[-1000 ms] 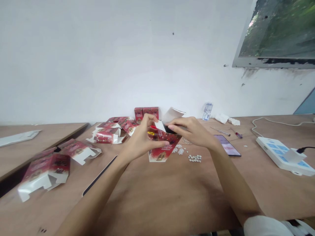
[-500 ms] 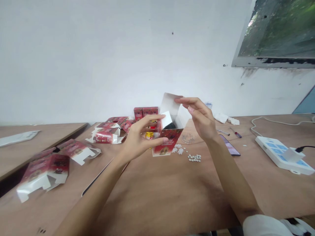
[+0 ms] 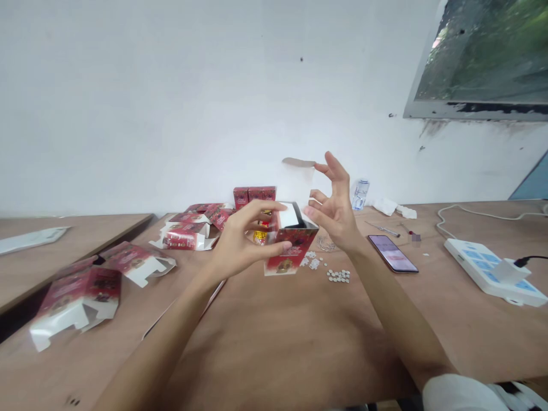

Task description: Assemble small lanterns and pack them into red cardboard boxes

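A red printed carton (image 3: 295, 251) stands tilted above the table with its top lid (image 3: 298, 176) raised. My left hand (image 3: 240, 233) is closed around the carton's left side, thumb on the front and fingers near the top edge. One white side flap (image 3: 288, 216) is folded inward; something dark shows in the opening beside it, too little to name. My right hand (image 3: 336, 211) is open at the carton's right side. Its thumb touches the top right edge, and a raised finger meets the lid's bent end. Behind my left hand is a small gold-coloured jar (image 3: 260, 235), partly hidden.
Flattened red cartons (image 3: 77, 297) lie at left, and closed red boxes (image 3: 254, 195) stand by the wall. White round pieces (image 3: 338, 276), a phone (image 3: 393, 254), a screwdriver (image 3: 411, 229) and a power strip (image 3: 492, 271) lie to the right. A clear bottle-like item (image 3: 360, 194) stands behind.
The right side flap has been folded down into the opening. My right hand has moved left, its thumb now at the carton's edge. The lid's end is bent over; my left hand stays put.
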`<action>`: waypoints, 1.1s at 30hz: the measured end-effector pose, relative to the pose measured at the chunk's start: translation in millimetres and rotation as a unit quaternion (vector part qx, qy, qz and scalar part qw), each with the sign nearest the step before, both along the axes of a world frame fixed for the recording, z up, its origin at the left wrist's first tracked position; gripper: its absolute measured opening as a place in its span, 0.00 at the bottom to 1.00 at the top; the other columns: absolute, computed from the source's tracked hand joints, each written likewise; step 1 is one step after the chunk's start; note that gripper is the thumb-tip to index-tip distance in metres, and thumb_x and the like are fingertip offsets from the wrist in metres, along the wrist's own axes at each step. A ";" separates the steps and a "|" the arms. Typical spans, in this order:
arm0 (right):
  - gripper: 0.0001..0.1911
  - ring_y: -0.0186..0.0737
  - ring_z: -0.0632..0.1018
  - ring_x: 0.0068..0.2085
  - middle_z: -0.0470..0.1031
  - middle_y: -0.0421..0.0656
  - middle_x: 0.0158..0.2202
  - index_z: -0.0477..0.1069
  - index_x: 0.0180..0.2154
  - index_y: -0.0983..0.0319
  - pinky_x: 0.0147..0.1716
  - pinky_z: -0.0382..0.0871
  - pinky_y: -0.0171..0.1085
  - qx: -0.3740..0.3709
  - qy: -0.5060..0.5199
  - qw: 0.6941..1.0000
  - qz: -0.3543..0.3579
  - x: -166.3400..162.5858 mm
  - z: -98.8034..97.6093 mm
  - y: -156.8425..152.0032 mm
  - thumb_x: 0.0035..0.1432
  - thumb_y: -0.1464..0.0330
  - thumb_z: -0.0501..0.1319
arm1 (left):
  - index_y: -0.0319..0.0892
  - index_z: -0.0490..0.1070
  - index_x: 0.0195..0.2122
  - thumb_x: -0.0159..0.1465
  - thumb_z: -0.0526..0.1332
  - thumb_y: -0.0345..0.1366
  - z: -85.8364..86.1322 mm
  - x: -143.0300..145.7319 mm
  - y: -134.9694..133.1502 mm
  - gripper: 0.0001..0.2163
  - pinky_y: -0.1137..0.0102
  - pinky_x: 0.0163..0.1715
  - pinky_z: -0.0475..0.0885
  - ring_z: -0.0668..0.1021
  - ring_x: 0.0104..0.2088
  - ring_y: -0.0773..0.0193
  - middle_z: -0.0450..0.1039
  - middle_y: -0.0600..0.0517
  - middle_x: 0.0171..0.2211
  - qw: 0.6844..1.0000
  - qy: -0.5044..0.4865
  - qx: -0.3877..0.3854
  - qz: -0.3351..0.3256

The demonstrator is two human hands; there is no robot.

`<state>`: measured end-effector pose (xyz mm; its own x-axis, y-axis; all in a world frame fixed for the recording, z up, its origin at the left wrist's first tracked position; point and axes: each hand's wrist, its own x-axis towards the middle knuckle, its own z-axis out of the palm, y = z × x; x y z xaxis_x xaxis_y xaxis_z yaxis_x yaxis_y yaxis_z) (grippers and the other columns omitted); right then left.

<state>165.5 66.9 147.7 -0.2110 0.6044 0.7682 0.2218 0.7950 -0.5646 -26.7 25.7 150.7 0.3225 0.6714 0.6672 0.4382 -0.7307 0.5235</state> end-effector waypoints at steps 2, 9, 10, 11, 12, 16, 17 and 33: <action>0.38 0.48 0.63 0.59 0.46 0.41 0.65 0.34 0.62 0.42 0.46 0.70 0.48 -0.004 0.028 1.000 -0.007 -2.4 0.1 -0.7 0.58 0.56 0.55 | 0.46 0.67 0.46 0.52 0.68 0.40 1.2 -0.4 -1.2 0.20 0.70 0.37 0.74 0.74 0.39 0.63 0.69 0.50 0.45 1.000 -0.008 -0.011 0.009; 0.23 0.44 0.68 0.57 0.65 0.44 0.56 0.57 0.57 0.52 0.52 0.67 0.49 -0.031 0.006 0.993 0.110 -1.6 -1.5 -0.4 0.62 0.55 0.50 | 0.45 0.66 0.44 0.51 0.68 0.41 1.1 -1.0 1.6 0.20 0.70 0.35 0.75 0.75 0.37 0.64 0.69 0.50 0.44 0.999 -0.015 -0.028 0.014; 0.22 0.44 0.69 0.56 0.68 0.44 0.55 0.58 0.56 0.52 0.53 0.67 0.49 -0.034 0.004 0.991 0.131 -0.5 -1.6 -0.3 0.61 0.56 0.52 | 0.45 0.65 0.44 0.51 0.68 0.41 0.0 -1.2 3.1 0.20 0.70 0.34 0.74 0.75 0.37 0.64 0.69 0.50 0.44 0.999 -0.020 -0.029 0.011; 0.23 0.43 0.70 0.56 0.69 0.44 0.54 0.58 0.56 0.52 0.53 0.67 0.48 -0.035 0.008 0.989 0.146 0.6 -1.7 -0.2 0.60 0.57 0.55 | 0.46 0.64 0.44 0.51 0.68 0.41 -1.3 -1.4 4.5 0.21 0.70 0.35 0.74 0.75 0.38 0.64 0.69 0.51 0.44 0.999 -0.025 -0.029 0.008; 0.24 0.42 0.70 0.55 0.70 0.43 0.53 0.58 0.56 0.52 0.53 0.67 0.47 -0.032 0.015 0.987 0.157 1.6 -1.6 0.2 0.59 0.59 0.57 | 0.47 0.63 0.45 0.51 0.69 0.40 -2.5 -1.6 5.7 0.22 0.70 0.35 0.74 0.75 0.39 0.63 0.69 0.51 0.44 0.999 -0.028 -0.028 0.006; 0.14 0.41 0.72 0.52 0.73 0.42 0.49 0.70 0.48 0.54 0.52 0.67 0.45 0.016 0.008 0.976 0.218 6.4 0.3 2.5 0.58 0.64 0.59 | 0.49 0.59 0.48 0.49 0.70 0.39 -5.3 -0.8 6.2 0.28 0.68 0.37 0.74 0.75 0.41 0.62 0.68 0.52 0.44 0.999 -0.034 -0.013 0.002; 0.13 0.41 0.72 0.53 0.73 0.42 0.49 0.72 0.46 0.54 0.52 0.66 0.45 0.025 -0.006 0.971 0.238 7.9 1.3 2.7 0.59 0.64 0.58 | 0.49 0.58 0.49 0.49 0.70 0.39 -5.2 -0.2 5.4 0.29 0.69 0.37 0.74 0.75 0.41 0.62 0.67 0.52 0.45 0.999 -0.036 -0.010 -0.001; 0.13 0.38 0.74 0.51 0.76 0.38 0.48 0.73 0.46 0.51 0.52 0.69 0.45 0.002 0.009 0.986 0.165 3.7 4.6 -3.4 0.64 0.64 0.53 | 0.48 0.61 0.51 0.52 0.68 0.39 -0.5 -2.2 4.7 0.26 0.71 0.34 0.76 0.76 0.39 0.64 0.67 0.50 0.46 0.998 -0.030 -0.051 -0.016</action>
